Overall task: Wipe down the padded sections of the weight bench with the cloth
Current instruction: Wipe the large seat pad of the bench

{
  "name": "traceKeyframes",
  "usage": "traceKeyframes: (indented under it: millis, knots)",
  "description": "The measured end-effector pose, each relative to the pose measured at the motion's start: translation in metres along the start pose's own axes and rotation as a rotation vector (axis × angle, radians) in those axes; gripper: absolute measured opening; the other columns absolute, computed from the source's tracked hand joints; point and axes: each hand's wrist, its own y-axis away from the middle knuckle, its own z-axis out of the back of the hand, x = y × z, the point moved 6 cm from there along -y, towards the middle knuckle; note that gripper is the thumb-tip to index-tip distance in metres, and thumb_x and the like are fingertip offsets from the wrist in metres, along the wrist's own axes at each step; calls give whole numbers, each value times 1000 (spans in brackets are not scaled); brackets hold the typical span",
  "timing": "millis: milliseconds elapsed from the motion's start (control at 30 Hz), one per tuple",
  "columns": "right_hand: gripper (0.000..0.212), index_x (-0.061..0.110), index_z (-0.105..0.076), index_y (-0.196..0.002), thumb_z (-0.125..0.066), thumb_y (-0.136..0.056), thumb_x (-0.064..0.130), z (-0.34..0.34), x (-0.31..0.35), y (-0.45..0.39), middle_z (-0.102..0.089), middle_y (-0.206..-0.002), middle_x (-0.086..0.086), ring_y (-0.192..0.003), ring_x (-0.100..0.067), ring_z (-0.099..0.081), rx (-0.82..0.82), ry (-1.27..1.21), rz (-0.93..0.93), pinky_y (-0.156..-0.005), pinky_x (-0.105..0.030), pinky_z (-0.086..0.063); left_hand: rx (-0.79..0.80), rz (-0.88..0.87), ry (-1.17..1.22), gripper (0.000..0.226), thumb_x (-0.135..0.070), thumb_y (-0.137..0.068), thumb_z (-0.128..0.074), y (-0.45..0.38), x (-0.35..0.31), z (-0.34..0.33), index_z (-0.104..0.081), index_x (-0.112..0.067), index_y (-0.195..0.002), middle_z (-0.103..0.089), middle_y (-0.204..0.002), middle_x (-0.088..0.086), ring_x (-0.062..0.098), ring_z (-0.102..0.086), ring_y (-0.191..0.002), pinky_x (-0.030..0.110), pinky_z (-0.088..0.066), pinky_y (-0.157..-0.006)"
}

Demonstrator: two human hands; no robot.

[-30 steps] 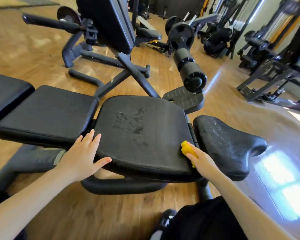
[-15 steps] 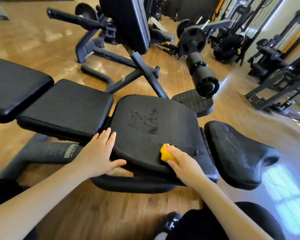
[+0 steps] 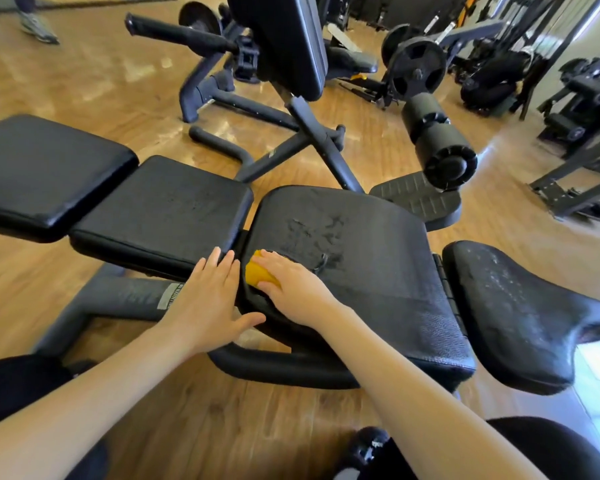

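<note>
A black weight bench runs left to right, made of several padded sections: a far-left pad (image 3: 45, 174), a middle pad (image 3: 163, 216), a wide worn pad (image 3: 361, 258) with scuffed patches, and a curved end pad (image 3: 520, 306) flecked with white. My right hand (image 3: 291, 289) presses a yellow cloth (image 3: 258, 273) flat on the near left corner of the wide pad. My left hand (image 3: 208, 299) rests with fingers spread on the near edge of the middle pad, its thumb touching the wide pad's edge.
The grey bench frame (image 3: 125, 296) lies on the wooden floor below the pads. Behind stand an upright back pad (image 3: 284, 43), a foam roller (image 3: 437, 140), a footplate (image 3: 416, 199) and weight machines (image 3: 582, 133). A person's shoe (image 3: 37, 27) shows far left.
My right hand has slid the yellow cloth leftward along the near edge of the wide pad, from its right end to its left corner. My left hand stayed on the middle pad.
</note>
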Motion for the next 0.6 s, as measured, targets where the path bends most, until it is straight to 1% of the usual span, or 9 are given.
traceKeyframes:
  millis: [133, 267, 333, 367, 400, 433, 467, 500, 600]
  knots:
    - [49, 27, -29, -143, -44, -96, 29, 12, -23, 13, -23, -154, 8, -143, -11, -19, -29, -53, -66, -115, -29, -16, 44, -48, -58, 94, -65, -85, -38, -8, -3, -1, -1, -5, -147, -1, -157, 9, 25, 7, -143, 38, 1, -115]
    - [50, 26, -28, -144, -43, -96, 30, 32, -74, 45, -24, -153, 8, -142, -12, -20, -73, -46, -186, -116, -29, -17, 65, -64, -88, 93, -64, -86, -38, -12, -4, -4, 2, -6, -147, 1, -157, 8, 24, 8, -143, 40, 2, -115]
    - [48, 26, -33, -141, -47, -95, 28, 43, -102, 65, -29, -151, 9, -141, -12, -24, -115, -85, -243, -116, -31, -22, 66, -69, -86, 93, -64, -86, -38, -11, -4, -6, 2, -6, -147, 1, -157, 8, 24, 7, -143, 39, 2, -115]
    - [47, 26, -36, -140, -48, -94, 28, 48, -117, 75, -32, -150, 9, -138, -12, -30, -136, -120, -287, -113, -33, -28, 63, -71, -82, 93, -64, -86, -38, -11, -4, -6, 2, -6, -147, 1, -157, 8, 23, 7, -143, 39, 2, -115]
    - [47, 27, -38, -139, -50, -94, 28, 53, -132, 85, -37, -147, 10, -131, -14, -42, -163, -162, -344, -106, -35, -38, 59, -74, -78, 93, -64, -86, -38, -11, -3, -6, 2, -6, -147, 0, -157, 8, 23, 7, -143, 39, 3, -115]
    - [46, 28, -40, -138, -50, -93, 29, 58, -148, 96, -43, -142, 8, -113, -15, -55, -200, -205, -412, -94, -34, -47, 57, -76, -75, 92, -64, -86, -37, -11, -3, -6, 1, -6, -147, 0, -157, 8, 23, 7, -143, 39, 3, -114]
    - [45, 29, -41, -137, -51, -93, 29, 62, -163, 106, -51, -134, 5, -89, -14, -61, -243, -237, -480, -81, -32, -49, 57, -77, -76, 92, -64, -86, -37, -11, -3, -6, 1, -7, -147, 0, -157, 7, 23, 6, -143, 39, 3, -114]
    - [45, 27, -42, -137, -50, -93, 30, 66, -177, 114, -56, -126, 0, -73, -14, -57, -292, -257, -545, -74, -30, -47, 61, -78, -80, 92, -64, -86, -37, -11, -3, -6, 1, -7, -147, 1, -157, 7, 23, 6, -143, 38, 4, -114]
    - [46, 23, -40, -139, -47, -94, 31, 70, -204, 126, -57, -112, -4, -63, -13, -51, -378, -283, -678, -62, -27, -42, 72, -79, -77, 93, -66, -85, -36, -11, -3, -6, 1, -8, -147, 2, -157, 7, 23, 6, -144, 38, 5, -114]
